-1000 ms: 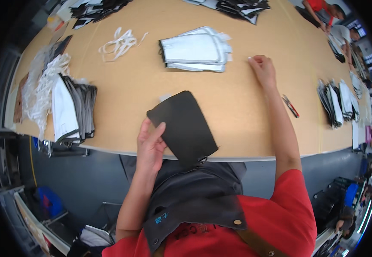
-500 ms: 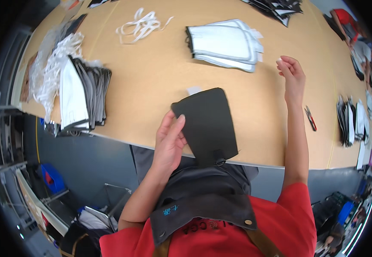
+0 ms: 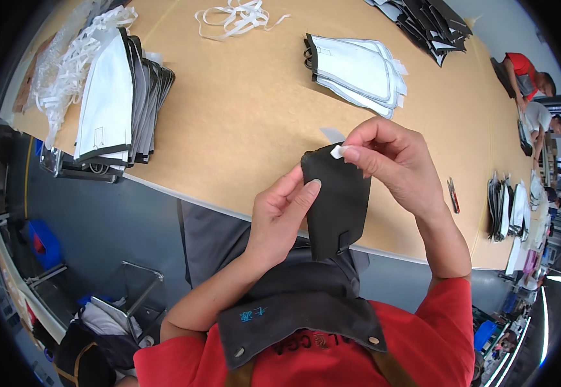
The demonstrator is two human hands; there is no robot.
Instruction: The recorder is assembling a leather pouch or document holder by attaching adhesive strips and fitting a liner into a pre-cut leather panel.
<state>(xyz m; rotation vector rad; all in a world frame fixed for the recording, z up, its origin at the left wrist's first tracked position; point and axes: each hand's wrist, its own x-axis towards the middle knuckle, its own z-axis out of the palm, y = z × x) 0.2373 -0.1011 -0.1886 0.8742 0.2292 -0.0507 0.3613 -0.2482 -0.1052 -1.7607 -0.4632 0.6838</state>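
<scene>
My left hand (image 3: 283, 216) pinches the left edge of a flat black panel (image 3: 337, 209), thumb on top. The panel is held tilted over the table's near edge, with a small tab near its bottom end. A whitish strip (image 3: 331, 135) shows behind its top edge. My right hand (image 3: 397, 161) is closed on a small white piece (image 3: 338, 152), held between thumb and fingertips at the panel's upper edge. What that piece is made of I cannot tell. Beyond my right hand lies a loose stack of white panels with dark edging (image 3: 355, 68).
A tall pile of white-and-black panels (image 3: 106, 106) stands at the left beside tangled white strips (image 3: 67, 77). White tape (image 3: 242, 18) lies at the back. Small red-handled snips (image 3: 453, 195) and more panels (image 3: 506, 206) are at right. Dark pieces (image 3: 429, 26) lie far back; co-workers (image 3: 522, 74) sit far right.
My right hand has come down and left from beside the white stack, bringing the small white piece to the black panel. The left hand has shifted right and the panel has turned more upright.
</scene>
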